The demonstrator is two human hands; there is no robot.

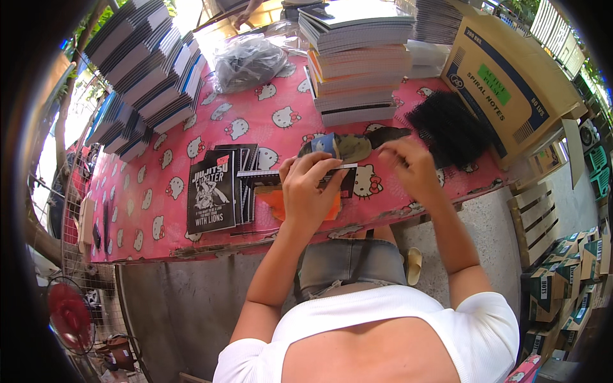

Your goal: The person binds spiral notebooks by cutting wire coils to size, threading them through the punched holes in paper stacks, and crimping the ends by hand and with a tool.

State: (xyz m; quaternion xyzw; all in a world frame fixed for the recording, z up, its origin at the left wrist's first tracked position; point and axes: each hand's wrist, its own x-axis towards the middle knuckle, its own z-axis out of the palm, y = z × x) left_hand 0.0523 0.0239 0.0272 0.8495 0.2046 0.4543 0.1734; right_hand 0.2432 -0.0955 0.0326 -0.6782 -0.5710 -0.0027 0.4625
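- A worker's left hand [310, 182] grips a notebook [260, 174] edge-on near the table's front edge, thumb and fingers pinching it from opposite sides.
- The right hand [408, 163] hangs to its right, fingers curled inward; whether they pinch anything cannot be told.
- Pink vinyl printed with white cats covers the table [268, 115], its front edge worn and chipped.
- An orange sheet [271, 203] shows below the notebook; a camouflage-patterned item [352, 148] lies just beyond it.
- Black booklets [214, 198] overlap at left, while tall notebook stacks [357, 70] rise at the back and far left.
- Dark spiral coils [447, 131] heap against a large cardboard box [517, 89], right; a clear plastic bag [249, 64] slumps behind.
- Around the table: concrete floor [482, 223], slatted wooden crate [535, 220], piled cartons [555, 277] and a red fan [69, 316] beside wire mesh.
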